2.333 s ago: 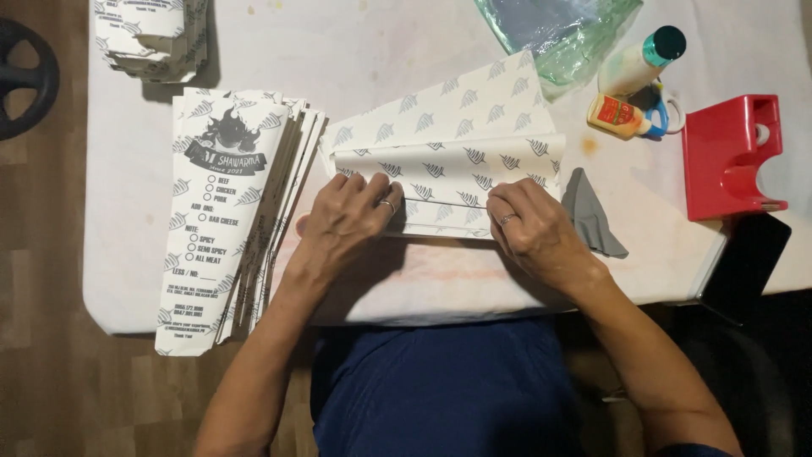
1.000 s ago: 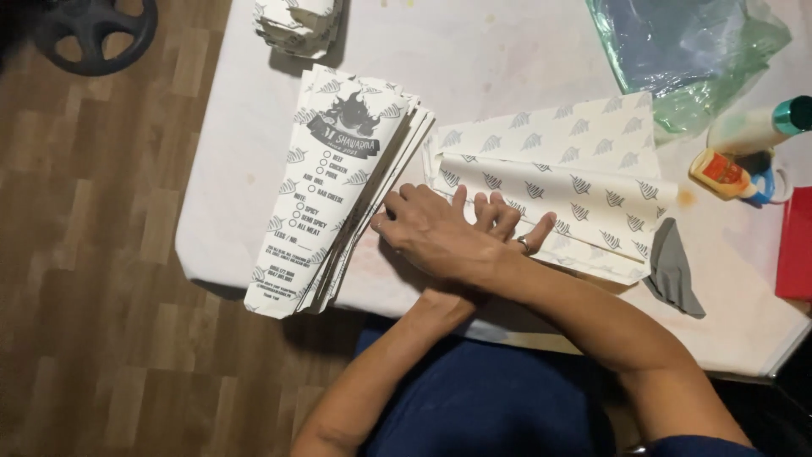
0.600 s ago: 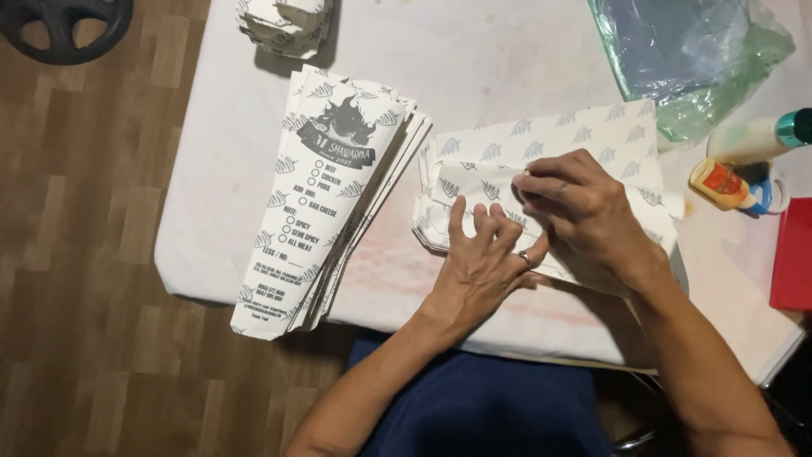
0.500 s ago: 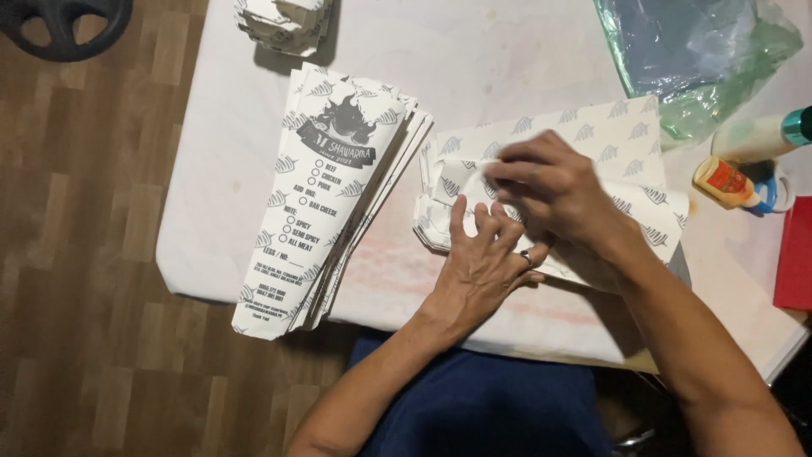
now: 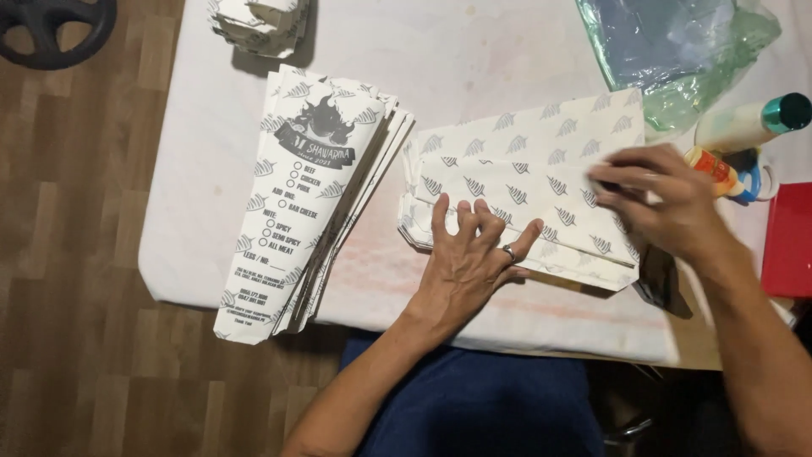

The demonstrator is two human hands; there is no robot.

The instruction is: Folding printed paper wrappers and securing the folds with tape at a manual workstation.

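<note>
**Q:** Two hands are on the table — what is each one doing?

**A:** Both work on a patterned paper sheet (image 5: 524, 182), white with grey leaf prints, lying folded on the white table (image 5: 474, 51). The left hand (image 5: 469, 262) rests flat on the sheet's lower left part, fingers spread and palm down, pinning it and gripping nothing. The right hand (image 5: 668, 199) is at the sheet's right end, fingers drawn together as if pinching the folded edge; it is blurred, so I cannot tell whether it really has hold of the paper.

**Q:** What has changed in the last moment?

**A:** Half a second ago the right hand lay near the middle of the sheet, close against the left. Now it has slid out to the right end, while the left hand has stayed pressed in place. That reads like a crease being run along the fold from the centre outward, so the fold seems largely set.

**Q:** What else is nearby?

**A:** To the left of the sheet, well apart from the hands, lies a fanned stack of printed paper sleeves (image 5: 313, 186), overhanging the table's near edge. Another small pile of paper (image 5: 258, 21) sits at the far left corner. Beyond the right hand are crumpled clear plastic (image 5: 677, 46), a glue bottle (image 5: 744, 127) with a teal cap, and a red object (image 5: 791, 241) at the frame's edge. Wooden floor (image 5: 76, 254) shows on the left.
</note>
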